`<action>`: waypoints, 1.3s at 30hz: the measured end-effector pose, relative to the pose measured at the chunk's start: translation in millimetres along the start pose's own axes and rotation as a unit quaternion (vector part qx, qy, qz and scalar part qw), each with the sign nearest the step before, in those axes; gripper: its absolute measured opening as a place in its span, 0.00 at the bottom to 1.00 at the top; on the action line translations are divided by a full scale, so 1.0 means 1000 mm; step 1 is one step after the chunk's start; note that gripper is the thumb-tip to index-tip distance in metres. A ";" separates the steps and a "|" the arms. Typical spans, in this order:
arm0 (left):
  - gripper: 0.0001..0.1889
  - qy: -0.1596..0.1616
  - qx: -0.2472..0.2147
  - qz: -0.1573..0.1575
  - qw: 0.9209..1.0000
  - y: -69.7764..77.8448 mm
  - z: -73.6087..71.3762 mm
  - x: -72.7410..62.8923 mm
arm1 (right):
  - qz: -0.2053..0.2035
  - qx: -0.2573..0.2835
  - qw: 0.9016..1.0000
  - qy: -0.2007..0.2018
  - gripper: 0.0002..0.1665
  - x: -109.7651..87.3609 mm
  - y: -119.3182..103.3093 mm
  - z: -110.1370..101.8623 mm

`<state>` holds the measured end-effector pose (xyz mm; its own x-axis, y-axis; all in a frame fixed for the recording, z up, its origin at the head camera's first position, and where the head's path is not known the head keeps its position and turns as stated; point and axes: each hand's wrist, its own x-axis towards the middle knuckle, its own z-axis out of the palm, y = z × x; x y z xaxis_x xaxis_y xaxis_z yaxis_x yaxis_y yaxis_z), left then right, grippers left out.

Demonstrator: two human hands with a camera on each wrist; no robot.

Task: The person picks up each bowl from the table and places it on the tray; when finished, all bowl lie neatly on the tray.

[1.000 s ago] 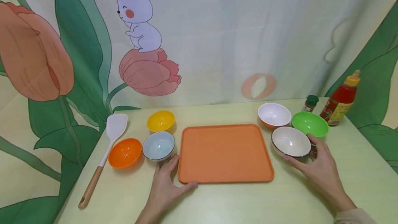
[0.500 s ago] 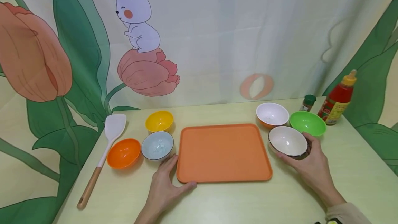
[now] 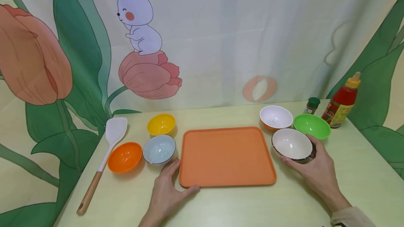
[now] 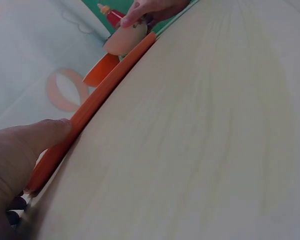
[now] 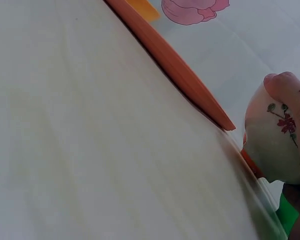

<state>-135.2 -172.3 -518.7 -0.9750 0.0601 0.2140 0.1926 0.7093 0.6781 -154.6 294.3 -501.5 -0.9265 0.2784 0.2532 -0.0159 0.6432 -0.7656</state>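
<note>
A: Where is the white flower bowl [image 3: 291, 143]?

B: Just right of the orange tray [image 3: 227, 157]. The right hand [image 3: 320, 172] is curled round it, thumb on the near side.

A: And the left hand [image 3: 165, 192]?

B: At the tray's near left corner, spread wide. Its thumb touches the edge, but I don't think it grips anything.

A: What could go wrong?

B: The flower bowl might bump the green bowl [image 3: 311, 125], because that sits right behind it, farther from the tray. It might tip too, since only one hand has it.

A: Anything else?

B: The blue bowl [image 3: 159, 149] is just left of the tray, by the left fingertips. A push that way could knock it. A push right could slide the tray.
</note>
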 end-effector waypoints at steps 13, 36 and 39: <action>0.57 0.011 0.002 -0.003 1.000 0.002 0.001 -0.001 | -0.022 0.044 0.999 0.008 0.71 0.007 -0.020 0.002; 0.57 0.007 0.011 -0.005 1.000 0.002 0.000 0.001 | -0.110 0.137 0.983 -0.047 0.67 0.050 -0.097 0.059; 0.58 0.006 0.011 -0.005 1.000 0.002 0.001 0.001 | -0.115 0.158 0.979 -0.065 0.67 0.054 -0.108 0.070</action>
<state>-135.8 -170.7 -518.0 -0.9755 0.0434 0.2159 0.1793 0.7257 0.6642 -229.2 190.2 -446.8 -0.9243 0.0461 0.3789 -0.3261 0.4206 -0.8466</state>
